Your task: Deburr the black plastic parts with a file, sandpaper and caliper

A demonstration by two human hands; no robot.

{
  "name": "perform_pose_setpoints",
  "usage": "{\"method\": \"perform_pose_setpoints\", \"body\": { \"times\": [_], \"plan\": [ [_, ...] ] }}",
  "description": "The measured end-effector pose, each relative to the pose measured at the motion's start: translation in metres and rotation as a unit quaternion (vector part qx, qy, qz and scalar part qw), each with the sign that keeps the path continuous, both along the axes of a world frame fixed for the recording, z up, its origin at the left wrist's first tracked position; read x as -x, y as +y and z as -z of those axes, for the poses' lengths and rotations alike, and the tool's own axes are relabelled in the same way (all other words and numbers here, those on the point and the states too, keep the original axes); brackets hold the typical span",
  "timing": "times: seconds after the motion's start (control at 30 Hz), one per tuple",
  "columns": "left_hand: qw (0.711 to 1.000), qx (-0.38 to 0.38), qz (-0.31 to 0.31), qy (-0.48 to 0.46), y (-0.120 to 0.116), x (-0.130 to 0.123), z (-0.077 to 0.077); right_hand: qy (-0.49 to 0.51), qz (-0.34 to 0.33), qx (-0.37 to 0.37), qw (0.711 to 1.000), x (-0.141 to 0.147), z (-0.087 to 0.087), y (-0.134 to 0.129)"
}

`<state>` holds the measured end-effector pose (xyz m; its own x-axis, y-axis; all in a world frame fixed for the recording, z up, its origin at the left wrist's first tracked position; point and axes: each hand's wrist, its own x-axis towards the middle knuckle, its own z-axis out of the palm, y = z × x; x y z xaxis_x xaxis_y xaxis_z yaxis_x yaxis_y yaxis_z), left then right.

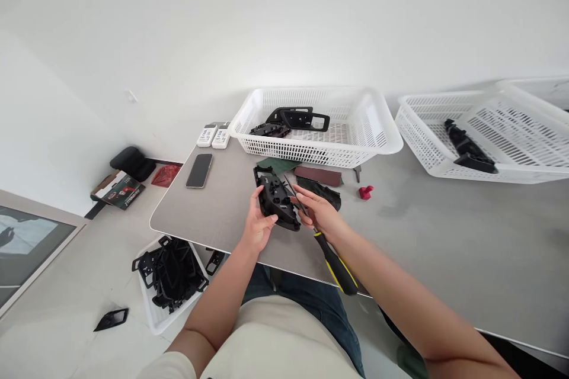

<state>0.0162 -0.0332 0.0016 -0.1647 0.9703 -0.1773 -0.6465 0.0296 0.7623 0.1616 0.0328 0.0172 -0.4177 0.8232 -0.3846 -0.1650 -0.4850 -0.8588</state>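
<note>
My left hand (259, 224) is closed around the lower left side of a black molded plastic part (276, 198), lifted over the front of the table with its ribbed side facing me. In my right hand (319, 210) is a screwdriver, gripped by its thin shaft; its black and yellow handle (336, 266) points down toward my body. The shaft's tip lies close to the part's upper right side; whether it touches, I cannot tell. Just behind the hands lie a dark red-brown strip (318, 176), a green cloth-like piece (279, 164) and a crumpled black piece (326, 192).
A white basket (311, 157) with black frames stands at the back; another white basket (438, 163) is at right. A red clip-like piece (366, 192), a phone (199, 170) and white boxes (214, 135) lie on the grey table. Below, a white bin (155, 323) holds black parts.
</note>
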Motion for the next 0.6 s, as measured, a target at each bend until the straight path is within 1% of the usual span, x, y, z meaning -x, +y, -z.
{"method": "perform_pose_setpoints", "body": {
  "times": [0.1, 0.2, 0.3, 0.4, 0.5, 0.57, 0.6],
  "plan": [
    [1.0, 0.015, 0.01, 0.005, 0.0, 0.001, 0.003, 0.012, -0.009, -0.016, 1.0, 0.002, 0.001, -0.004],
    [0.999, 0.04, -0.012, 0.001, 0.002, 0.001, 0.006, 0.01, -0.023, -0.054, 0.998, 0.002, 0.002, -0.006],
    [0.998, 0.062, -0.026, 0.016, 0.005, -0.002, 0.008, -0.011, -0.035, -0.093, 0.995, 0.0, 0.004, -0.007],
    [0.995, 0.092, -0.032, 0.021, 0.008, -0.006, 0.01, -0.053, -0.045, -0.129, 0.989, 0.0, 0.005, -0.008],
    [0.99, 0.121, -0.076, 0.02, 0.013, -0.01, 0.012, -0.102, -0.071, -0.163, 0.979, 0.0, 0.007, -0.007],
    [0.987, 0.114, -0.113, 0.022, 0.017, -0.012, 0.013, -0.127, -0.077, -0.177, 0.973, -0.001, 0.009, -0.006],
    [0.986, 0.1, -0.132, 0.023, 0.02, -0.013, 0.013, -0.137, -0.069, -0.183, 0.971, -0.002, 0.01, -0.005]
  ]
}}
